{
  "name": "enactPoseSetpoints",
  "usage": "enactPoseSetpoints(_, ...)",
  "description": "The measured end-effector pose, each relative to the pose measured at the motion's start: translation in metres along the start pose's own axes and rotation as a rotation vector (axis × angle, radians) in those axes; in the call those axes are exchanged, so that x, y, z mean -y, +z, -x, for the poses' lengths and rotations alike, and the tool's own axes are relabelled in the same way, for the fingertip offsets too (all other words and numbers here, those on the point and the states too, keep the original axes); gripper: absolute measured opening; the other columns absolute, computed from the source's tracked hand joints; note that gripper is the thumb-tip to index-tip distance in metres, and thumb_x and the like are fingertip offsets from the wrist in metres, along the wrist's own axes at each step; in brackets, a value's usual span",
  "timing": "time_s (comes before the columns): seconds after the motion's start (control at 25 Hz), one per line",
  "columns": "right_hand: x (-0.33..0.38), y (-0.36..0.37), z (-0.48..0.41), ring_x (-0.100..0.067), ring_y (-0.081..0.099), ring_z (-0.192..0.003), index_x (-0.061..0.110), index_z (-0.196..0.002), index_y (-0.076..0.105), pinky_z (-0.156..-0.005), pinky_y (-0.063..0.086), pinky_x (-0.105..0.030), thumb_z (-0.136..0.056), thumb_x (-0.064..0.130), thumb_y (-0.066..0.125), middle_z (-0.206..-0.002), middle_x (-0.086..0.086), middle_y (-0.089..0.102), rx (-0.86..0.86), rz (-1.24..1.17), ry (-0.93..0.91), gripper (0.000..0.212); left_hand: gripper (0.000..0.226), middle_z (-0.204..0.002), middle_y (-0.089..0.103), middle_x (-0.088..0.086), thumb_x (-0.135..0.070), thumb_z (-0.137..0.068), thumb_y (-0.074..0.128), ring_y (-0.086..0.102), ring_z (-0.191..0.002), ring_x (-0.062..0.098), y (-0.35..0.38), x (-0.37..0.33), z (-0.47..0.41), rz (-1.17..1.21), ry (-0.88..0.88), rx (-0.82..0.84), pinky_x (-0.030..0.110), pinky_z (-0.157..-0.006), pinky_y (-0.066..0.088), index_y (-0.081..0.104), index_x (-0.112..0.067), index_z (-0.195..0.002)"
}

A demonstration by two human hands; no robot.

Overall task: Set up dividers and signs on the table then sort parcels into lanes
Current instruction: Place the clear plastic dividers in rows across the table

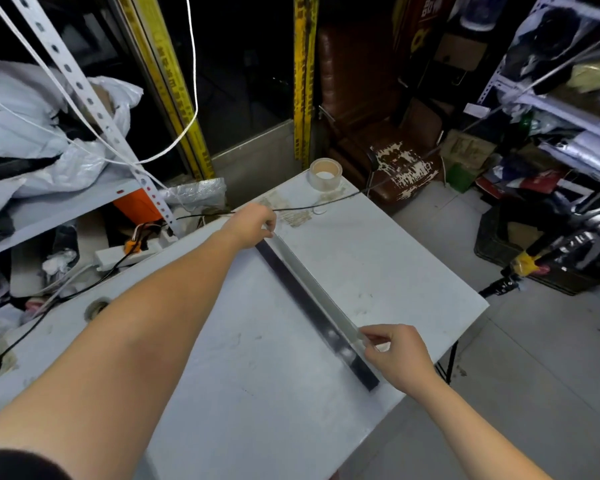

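Observation:
A long angle-shaped divider strip (312, 299), dark on one face and pale grey on the other, lies diagonally across the white table (243, 393). My left hand (253, 226) pinches its far end near the table's back. My right hand (395, 355) pinches the pale upright edge close to its near end, by the table's right edge. The dark flange rests flat on the tabletop.
A roll of clear tape (325, 174) stands at the far corner, with a thin black cable (309, 206) running across the table behind my left hand. Cluttered shelves stand left (49, 209) and right (565, 109). A worn brown chair (388, 140) is behind the table.

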State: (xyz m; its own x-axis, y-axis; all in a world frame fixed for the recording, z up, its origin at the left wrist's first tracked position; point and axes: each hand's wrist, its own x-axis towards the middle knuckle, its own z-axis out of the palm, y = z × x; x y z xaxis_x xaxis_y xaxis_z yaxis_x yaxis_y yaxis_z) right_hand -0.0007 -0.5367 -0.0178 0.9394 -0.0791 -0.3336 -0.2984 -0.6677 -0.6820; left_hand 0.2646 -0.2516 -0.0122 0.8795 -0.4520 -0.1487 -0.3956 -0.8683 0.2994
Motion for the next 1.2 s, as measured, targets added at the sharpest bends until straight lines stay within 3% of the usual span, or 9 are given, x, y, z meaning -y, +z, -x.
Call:
enactPoseSetpoints(0.16, -0.004, -0.012, -0.014, 0.013, 0.065, -0.088, 0.061, -0.072, 0.063, -0.084, 0.059, -0.031, -0.086, 0.011, 0.071, -0.085, 0.042, 0.067, -0.049, 0.012, 0.023, 0.052, 0.01, -0.099, 0.067, 0.004, -0.015, -0.086, 0.078, 0.06, -0.094, 0.023, 0.005, 0.0, -0.032, 0.038, -0.003, 0.015, 0.038, -0.085, 0.053, 0.069, -0.018, -0.086)
enactPoseSetpoints(0.32, -0.016, -0.016, -0.019, 0.008, 0.067, -0.086, 0.038, -0.088, 0.08, -0.087, 0.06, -0.035, -0.084, 0.006, 0.069, -0.087, 0.024, 0.075, -0.097, -0.034, 0.09, 0.034, 0.012, -0.096, 0.065, 0.001, -0.017, -0.085, 0.08, 0.06, -0.092, 0.021, 0.014, -0.011, -0.06, 0.04, 0.034, 0.033, 0.04, -0.084, 0.056, 0.069, -0.023, -0.084)
enactPoseSetpoints(0.48, -0.021, -0.015, -0.021, 0.011, 0.067, -0.088, 0.035, -0.101, 0.081, -0.086, 0.059, -0.029, -0.087, 0.01, 0.071, -0.093, 0.033, 0.073, -0.116, -0.055, 0.096, 0.03, 0.011, -0.1, 0.063, 0.001, -0.015, -0.087, 0.078, 0.058, -0.095, 0.021, 0.015, -0.018, -0.081, 0.054, 0.061, 0.031, 0.037, -0.085, 0.054, 0.069, -0.022, -0.089)
enactPoseSetpoints(0.8, -0.02, -0.03, -0.035, 0.008, 0.067, -0.092, 0.039, -0.099, 0.078, -0.089, 0.059, -0.035, -0.091, 0.013, 0.069, -0.083, 0.045, 0.064, -0.116, 0.015, 0.084, 0.029, 0.01, -0.097, 0.063, 0.002, -0.009, -0.088, 0.075, 0.06, -0.093, 0.023, 0.012, -0.022, -0.095, 0.051, 0.067, 0.028, 0.037, -0.085, 0.056, 0.071, -0.018, -0.09)
enactPoseSetpoints(0.96, -0.019, -0.032, -0.036, 0.011, 0.065, -0.091, 0.048, -0.097, 0.073, -0.085, 0.058, -0.028, -0.094, 0.013, 0.066, -0.085, 0.057, 0.057, -0.11, 0.025, 0.071, 0.035, 0.012, -0.105, 0.063, 0.003, -0.014, -0.09, 0.075, 0.059, -0.098, 0.022, 0.015, -0.022, -0.094, 0.029, 0.064, -0.004, 0.037, -0.088, 0.055, 0.071, -0.017, -0.1)
enactPoseSetpoints(1.2, -0.028, -0.032, -0.041, 0.003, 0.065, -0.096, 0.029, -0.118, 0.073, -0.082, 0.058, -0.027, -0.093, 0.014, 0.063, -0.104, 0.029, 0.068, -0.092, 0.062, 0.106, 0.031, 0.032, -0.128, 0.062, 0.007, -0.017, -0.092, 0.073, 0.058, -0.116, 0.024, 0.012, -0.029, -0.09, -0.007, 0.035, -0.022, 0.035, -0.099, 0.051, 0.067, -0.016, -0.124)
